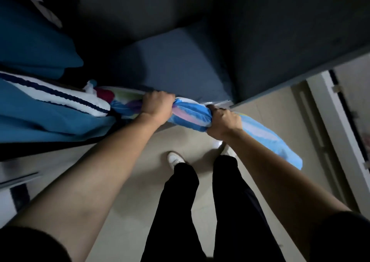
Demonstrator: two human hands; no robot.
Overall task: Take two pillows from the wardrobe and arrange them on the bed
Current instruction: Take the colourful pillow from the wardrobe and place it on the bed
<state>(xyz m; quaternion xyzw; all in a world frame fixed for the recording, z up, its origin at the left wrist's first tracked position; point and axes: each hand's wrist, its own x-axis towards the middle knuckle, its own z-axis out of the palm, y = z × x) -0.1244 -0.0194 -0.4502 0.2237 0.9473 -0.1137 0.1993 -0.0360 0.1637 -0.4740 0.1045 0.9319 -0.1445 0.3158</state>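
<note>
A light blue pillow (190,119) with pink, white and yellow patches stretches across the middle of the view, in front of a dark wardrobe shelf (180,65). My left hand (156,106) grips its bunched left part. My right hand (223,121) grips it a little further right, and the pillow's free end (270,139) hangs out past that hand toward the floor. The pillow's left end lies against folded bedding, and how far it reaches there is hidden. The bed is not in view.
Teal folded bedding (40,109) with a white and navy striped edge (60,97) fills the left, more teal fabric (36,41) above it. Below are a beige tiled floor (124,201), my black trousers and a white shoe (175,158). A white frame (340,133) stands at right.
</note>
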